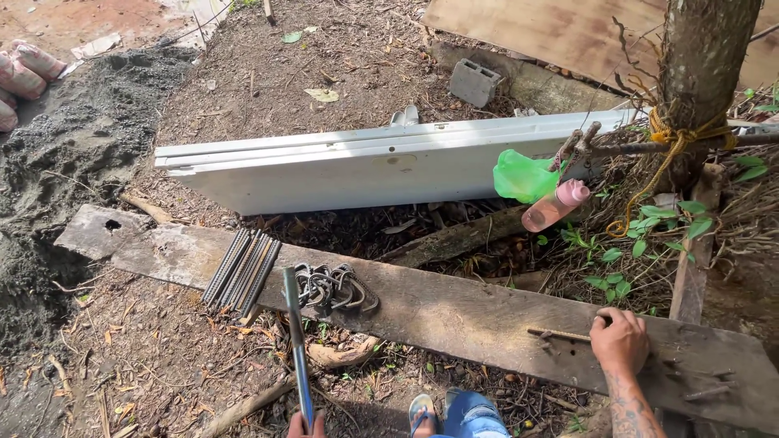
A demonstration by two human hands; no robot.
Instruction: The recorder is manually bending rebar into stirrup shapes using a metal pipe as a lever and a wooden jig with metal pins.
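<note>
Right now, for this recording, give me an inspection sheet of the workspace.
Surface: weathered plank lying across bare ground strewn with dry leaves.
Job's things: short rod on the plank by the right hand; long bar rising from the left hand; straight rods bundled on the plank; bent stirrups piled beside them.
Clutter: white panel on edge, concrete block, green bag and pink bottle hanging by the tree.
Grippers: right hand rests on the plank at the rod's end; left hand grips the bar, mostly cut off.
Cables: yellow rope round the tree.
Surroundings: sand heap, sacks, plywood sheet.
</note>
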